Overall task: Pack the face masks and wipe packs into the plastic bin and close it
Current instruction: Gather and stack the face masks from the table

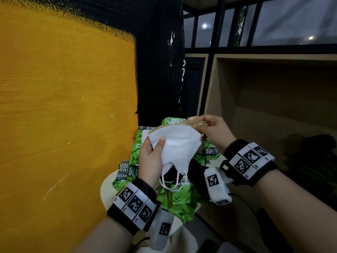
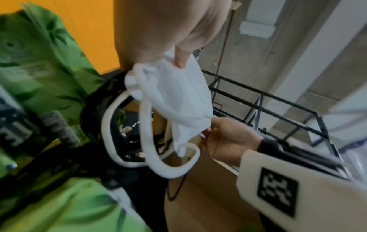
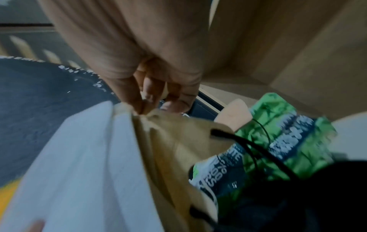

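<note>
I hold a white face mask point(image 1: 178, 143) up over a pile of green wipe packs point(image 1: 178, 199). My left hand point(image 1: 155, 148) grips its left edge, thumb on the front, and the white ear loops point(image 1: 173, 181) dangle below. A tan mask point(image 1: 182, 124) lies behind the white one. My right hand point(image 1: 198, 125) pinches the tan mask's top corner, and the right wrist view shows the fingertips point(image 3: 151, 100) closed on the tan mask point(image 3: 178, 141) beside the white mask point(image 3: 79, 157). The left wrist view shows the white mask point(image 2: 178, 97) hanging between both hands. No plastic bin is in view.
The wipe packs point(image 2: 45, 70) lie heaped on a small round white table point(image 1: 107, 189). Something black point(image 1: 197, 169) lies among them under the masks. A yellow wall point(image 1: 63, 106) stands close at the left. An open wooden shelf unit point(image 1: 273, 106) stands at the right.
</note>
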A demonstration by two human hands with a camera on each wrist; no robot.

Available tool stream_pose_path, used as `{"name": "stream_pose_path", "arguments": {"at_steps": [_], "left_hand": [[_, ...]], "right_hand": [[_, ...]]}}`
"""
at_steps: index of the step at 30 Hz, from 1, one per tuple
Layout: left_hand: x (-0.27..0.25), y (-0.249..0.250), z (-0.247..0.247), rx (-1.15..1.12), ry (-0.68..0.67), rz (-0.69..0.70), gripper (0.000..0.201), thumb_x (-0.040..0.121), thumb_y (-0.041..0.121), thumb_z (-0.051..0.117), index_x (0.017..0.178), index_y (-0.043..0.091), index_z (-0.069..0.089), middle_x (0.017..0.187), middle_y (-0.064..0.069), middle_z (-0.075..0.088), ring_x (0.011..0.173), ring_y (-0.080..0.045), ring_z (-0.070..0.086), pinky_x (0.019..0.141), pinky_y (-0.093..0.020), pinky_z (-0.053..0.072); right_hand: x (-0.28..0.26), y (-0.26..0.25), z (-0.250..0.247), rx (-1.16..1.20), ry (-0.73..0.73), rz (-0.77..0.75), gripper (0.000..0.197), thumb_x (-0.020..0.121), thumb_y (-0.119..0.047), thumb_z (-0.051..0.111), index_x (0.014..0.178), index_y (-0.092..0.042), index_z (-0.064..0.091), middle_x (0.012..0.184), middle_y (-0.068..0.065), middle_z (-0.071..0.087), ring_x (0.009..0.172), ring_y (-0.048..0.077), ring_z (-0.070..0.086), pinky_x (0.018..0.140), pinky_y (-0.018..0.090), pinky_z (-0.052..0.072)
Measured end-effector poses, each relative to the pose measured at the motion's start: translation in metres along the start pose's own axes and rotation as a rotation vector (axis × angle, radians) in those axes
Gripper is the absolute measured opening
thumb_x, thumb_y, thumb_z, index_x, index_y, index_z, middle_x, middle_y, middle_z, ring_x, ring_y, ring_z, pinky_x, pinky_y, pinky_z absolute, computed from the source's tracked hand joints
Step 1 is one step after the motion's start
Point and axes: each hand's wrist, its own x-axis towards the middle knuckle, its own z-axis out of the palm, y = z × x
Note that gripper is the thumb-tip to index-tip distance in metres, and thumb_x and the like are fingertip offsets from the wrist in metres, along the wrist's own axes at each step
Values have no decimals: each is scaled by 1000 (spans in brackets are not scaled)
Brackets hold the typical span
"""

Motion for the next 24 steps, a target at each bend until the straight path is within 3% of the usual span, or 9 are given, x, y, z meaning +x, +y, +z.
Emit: {"name": "stream_pose_path", "arguments": {"at_steps": [1, 3, 6, 9, 15, 19, 22, 24], "left_hand": [[1, 0, -2, -57, 6, -24, 19, 98, 10, 45, 109, 13, 60, 118, -12, 66, 106, -27, 64, 92, -41, 53], [2, -1, -4, -153, -7, -58, 20, 99, 10, 43, 105, 14, 61, 114, -10, 68, 101, -24, 66, 86, -35, 56], [3, -2, -3, -217, -2, -99, 22, 99, 12, 42, 112, 11, 60, 119, -14, 66, 105, -28, 65, 87, -36, 55], [3, -2, -4, -242, 20, -152, 29, 99, 13, 43, 124, 4, 56, 125, -18, 62, 113, -33, 61, 92, -40, 53], [6, 2, -10, -237, -37, -184, 35, 99, 14, 42, 129, -1, 52, 125, -19, 63, 115, -33, 61, 98, -44, 49], [6, 3, -9, -226, -90, -174, 31, 99, 13, 41, 123, 1, 55, 126, -20, 62, 115, -33, 61, 98, -43, 49], [8, 2, -7, -206, -72, -161, 21, 99, 12, 43, 111, 7, 59, 122, -20, 63, 108, -32, 63, 94, -43, 51], [7, 1, -7, -193, -51, -157, 22, 98, 12, 44, 114, 6, 58, 121, -20, 64, 108, -33, 63, 94, -44, 51]], "right_hand": [[-2, 3, -1, 67, 25, 23, 25, 85, 1, 59, 69, -18, 60, 100, 20, 67, 65, 13, 61, 57, 25, 50], [-6, 11, 1, 190, 78, 80, 27, 86, 3, 57, 67, -17, 55, 83, 7, 65, 47, 3, 59, 44, 16, 45], [-15, 22, 11, 385, 123, 169, 27, 88, 3, 54, 70, -17, 50, 60, 1, 64, 41, 7, 57, 40, 17, 45], [-22, 27, 22, 502, 207, 176, 25, 89, 2, 52, 73, -18, 48, 63, 3, 62, 45, 11, 57, 44, 20, 46], [-18, 31, 24, 427, 403, 104, 26, 91, -4, 50, 74, -24, 45, 70, 4, 44, 74, 22, 41, 67, 33, 36], [-23, 24, 29, 500, 201, 143, 21, 90, 2, 47, 81, -17, 50, 69, 4, 55, 60, 19, 49, 50, 23, 41], [-31, 19, 40, 658, 2, 158, 22, 89, 4, 46, 105, -5, 58, 80, 8, 66, 67, 20, 62, 60, 29, 54], [-34, 20, 45, 748, -72, 157, 24, 89, 2, 45, 109, -2, 59, 86, 10, 67, 74, 23, 64, 67, 34, 55]]}}
